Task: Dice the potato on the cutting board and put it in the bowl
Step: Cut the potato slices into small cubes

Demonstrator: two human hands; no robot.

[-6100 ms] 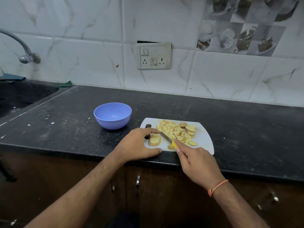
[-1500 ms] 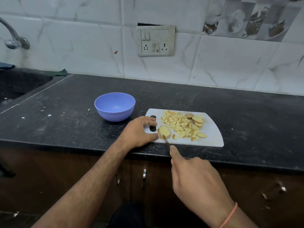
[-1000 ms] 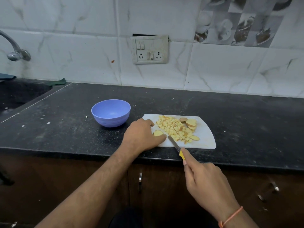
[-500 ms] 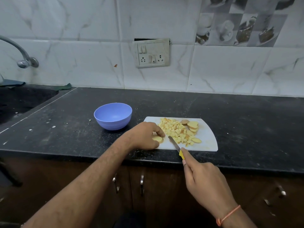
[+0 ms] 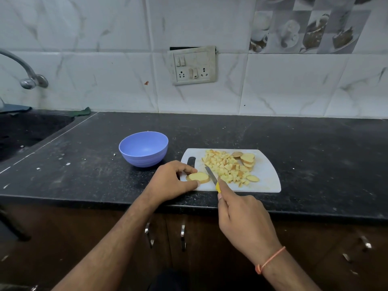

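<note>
A white cutting board [image 5: 267, 175] lies near the counter's front edge. On it sits a heap of diced potato [image 5: 224, 165], with a few uncut slices [image 5: 247, 159] stacked at its far right. My left hand [image 5: 171, 181] pinches a round potato slice [image 5: 198, 177] flat on the board's left end. My right hand [image 5: 243, 221] grips a yellow-handled knife [image 5: 212, 177], its blade lying just right of that slice. An empty blue bowl [image 5: 143, 149] stands left of the board.
The black counter [image 5: 315, 156] runs right and back to the tiled wall. A dark sink [image 5: 23, 131] with a tap [image 5: 25, 74] is at far left. Cabinet doors with metal handles [image 5: 182, 236] lie below the counter edge.
My left hand has uncovered the potato slice and now pinches it at its left side. The knife blade has moved left, close beside the slice.
</note>
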